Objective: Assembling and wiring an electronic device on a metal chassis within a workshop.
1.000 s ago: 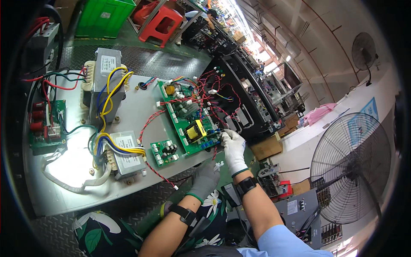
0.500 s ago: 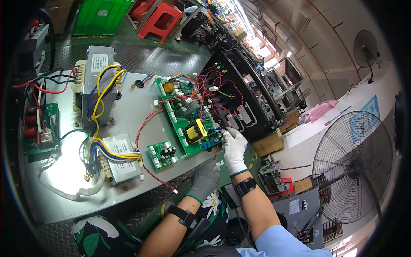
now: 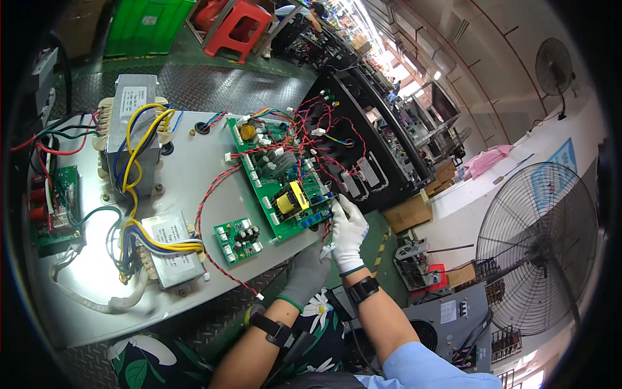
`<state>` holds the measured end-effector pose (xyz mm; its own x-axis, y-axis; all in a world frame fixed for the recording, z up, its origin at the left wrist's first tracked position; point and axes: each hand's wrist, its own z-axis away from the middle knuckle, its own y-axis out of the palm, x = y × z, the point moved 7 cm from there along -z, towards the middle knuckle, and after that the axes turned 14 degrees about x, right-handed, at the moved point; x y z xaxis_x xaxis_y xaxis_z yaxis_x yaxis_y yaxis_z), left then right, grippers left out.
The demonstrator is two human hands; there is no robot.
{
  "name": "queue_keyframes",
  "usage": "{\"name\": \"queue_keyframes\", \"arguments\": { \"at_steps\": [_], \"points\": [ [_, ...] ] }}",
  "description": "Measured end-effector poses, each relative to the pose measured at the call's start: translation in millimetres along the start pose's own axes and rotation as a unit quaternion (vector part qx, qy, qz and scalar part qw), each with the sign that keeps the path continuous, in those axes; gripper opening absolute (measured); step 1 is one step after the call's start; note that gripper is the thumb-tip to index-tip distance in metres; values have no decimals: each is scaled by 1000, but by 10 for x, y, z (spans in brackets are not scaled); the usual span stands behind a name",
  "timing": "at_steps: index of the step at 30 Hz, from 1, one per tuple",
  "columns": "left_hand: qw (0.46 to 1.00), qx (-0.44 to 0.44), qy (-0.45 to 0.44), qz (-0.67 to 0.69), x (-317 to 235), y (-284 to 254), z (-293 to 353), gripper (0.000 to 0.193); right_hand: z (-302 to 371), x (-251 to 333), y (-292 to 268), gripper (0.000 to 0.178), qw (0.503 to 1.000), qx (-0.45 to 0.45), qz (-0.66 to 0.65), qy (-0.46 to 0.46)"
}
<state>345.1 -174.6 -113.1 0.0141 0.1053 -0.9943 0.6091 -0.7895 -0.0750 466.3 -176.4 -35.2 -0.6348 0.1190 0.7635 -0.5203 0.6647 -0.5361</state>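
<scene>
My left hand point(image 3: 307, 270), in a grey glove, is closed near the front edge of the metal plate point(image 3: 217, 269). At its fingertips are a white connector point(image 3: 327, 251) and a red twisted wire. My right hand point(image 3: 350, 228), in a white glove, has its fingers pinched at the near right corner of the large green circuit board point(image 3: 259, 185), beside small blue parts point(image 3: 316, 216). Whatever lies between those fingertips is too small to make out. The board carries a yellow-wrapped transformer point(image 3: 289, 202) and a tangle of red twisted wires point(image 3: 304, 139).
A small green board point(image 3: 238, 240) lies left of the large one. Two transformers point(image 3: 133, 97) with yellow and blue wires stand on the plate's left side. Beyond are a black panel point(image 3: 343, 129), a green crate point(image 3: 146, 29) and a red stool point(image 3: 238, 31). A large fan point(image 3: 538, 249) stands right.
The plate and boards have shifted slightly left in the view. Both hands keep nearly the same place by the board's near right corner, the right fingers still at the blue parts.
</scene>
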Motion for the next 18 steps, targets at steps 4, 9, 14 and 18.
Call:
{"name": "queue_keyframes", "arguments": {
  "at_steps": [4, 9, 14, 18],
  "points": [
    [1000, 12, -13, -3, -23, -41, 38, 29, 56, -76, 9, 25, 994, 18, -71, 77],
    [999, 24, -31, -13, -23, -40, 28, 29, 28, 364, -91, 29, 957, 70, 236, -153],
    [1000, 21, -4, -18, -95, -20, 61, 25, 37, 392, -43, 47, 855, 189, 421, -235],
    [1000, 11, -4, 9, -150, -10, 130, 22, 53, 346, -19, 51, 827, 220, 451, -254]
  ]
}}
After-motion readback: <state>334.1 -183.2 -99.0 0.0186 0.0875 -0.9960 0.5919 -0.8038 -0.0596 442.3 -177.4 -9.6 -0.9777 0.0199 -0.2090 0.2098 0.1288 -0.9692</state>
